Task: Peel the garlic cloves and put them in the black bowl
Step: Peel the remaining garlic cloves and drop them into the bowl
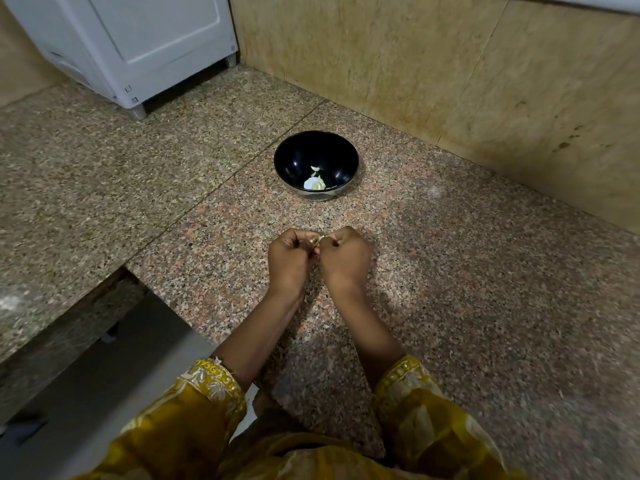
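A black bowl [316, 147] stands on the granite counter a little beyond my hands. Inside it lie a few pale garlic pieces [314, 181]. My left hand [289, 259] and my right hand [344, 256] are held close together above the counter, fingers curled, knuckles toward the bowl. Between their fingertips they pinch a small garlic clove [321, 238], of which only a pale sliver shows. The rest of the clove is hidden by my fingers.
The speckled granite counter [485, 306] meets a beige stone wall [450, 64] at the back right. A white appliance [131, 46] stands at the back left. The counter's edge drops away at the lower left [114, 282].
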